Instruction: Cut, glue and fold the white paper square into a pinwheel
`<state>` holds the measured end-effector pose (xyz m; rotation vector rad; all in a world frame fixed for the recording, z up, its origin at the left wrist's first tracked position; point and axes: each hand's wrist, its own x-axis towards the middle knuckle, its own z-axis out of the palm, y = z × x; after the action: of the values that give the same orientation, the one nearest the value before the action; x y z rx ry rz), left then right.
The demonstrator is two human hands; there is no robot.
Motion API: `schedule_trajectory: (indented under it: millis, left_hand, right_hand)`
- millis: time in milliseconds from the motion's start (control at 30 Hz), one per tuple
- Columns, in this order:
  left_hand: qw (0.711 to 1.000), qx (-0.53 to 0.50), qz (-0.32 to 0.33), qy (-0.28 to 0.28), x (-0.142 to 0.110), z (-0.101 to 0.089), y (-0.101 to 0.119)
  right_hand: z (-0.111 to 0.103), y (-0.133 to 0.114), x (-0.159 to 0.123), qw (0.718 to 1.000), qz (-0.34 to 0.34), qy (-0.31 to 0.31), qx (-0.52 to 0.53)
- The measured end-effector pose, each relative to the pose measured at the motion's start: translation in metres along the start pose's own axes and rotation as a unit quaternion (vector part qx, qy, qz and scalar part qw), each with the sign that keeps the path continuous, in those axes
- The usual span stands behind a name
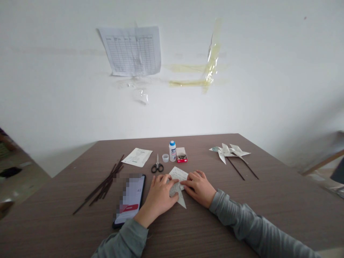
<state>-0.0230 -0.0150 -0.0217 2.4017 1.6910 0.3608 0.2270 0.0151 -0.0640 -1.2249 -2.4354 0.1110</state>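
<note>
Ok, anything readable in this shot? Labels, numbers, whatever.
Nothing I can quote reliably.
Bottle: blue-printed label, too small.
Red box: too small.
Wall sheet: ruled table, too small.
Slip: print too small.
Folded paper: print too small.
Phone: screen pixelated, unreadable.

Head-worn view, forward and downward
</note>
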Motion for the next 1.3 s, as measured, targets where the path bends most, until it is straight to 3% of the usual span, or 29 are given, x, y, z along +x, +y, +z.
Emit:
schedule_trajectory:
  millis: [233, 600, 1300]
  left_hand:
    - [1.000, 0.000, -0.003, -0.030, -0.001, -0.008, 0.001]
    - [1.000, 0.006, -0.006, -0.006, -0.003, 0.007, -0.005]
    - [0.999, 0.030, -0.019, -0.018, -0.009, -0.003, 0.010]
  right_hand:
    - [0.007, 0.004, 0.001, 1.000, -0.016, 0.026, -0.005]
    - [0.013, 0.014, -0.001, 0.999, -0.019, 0.036, 0.035]
    - [0.015, 0.013, 0.000, 0.999, -0.013, 0.030, 0.030]
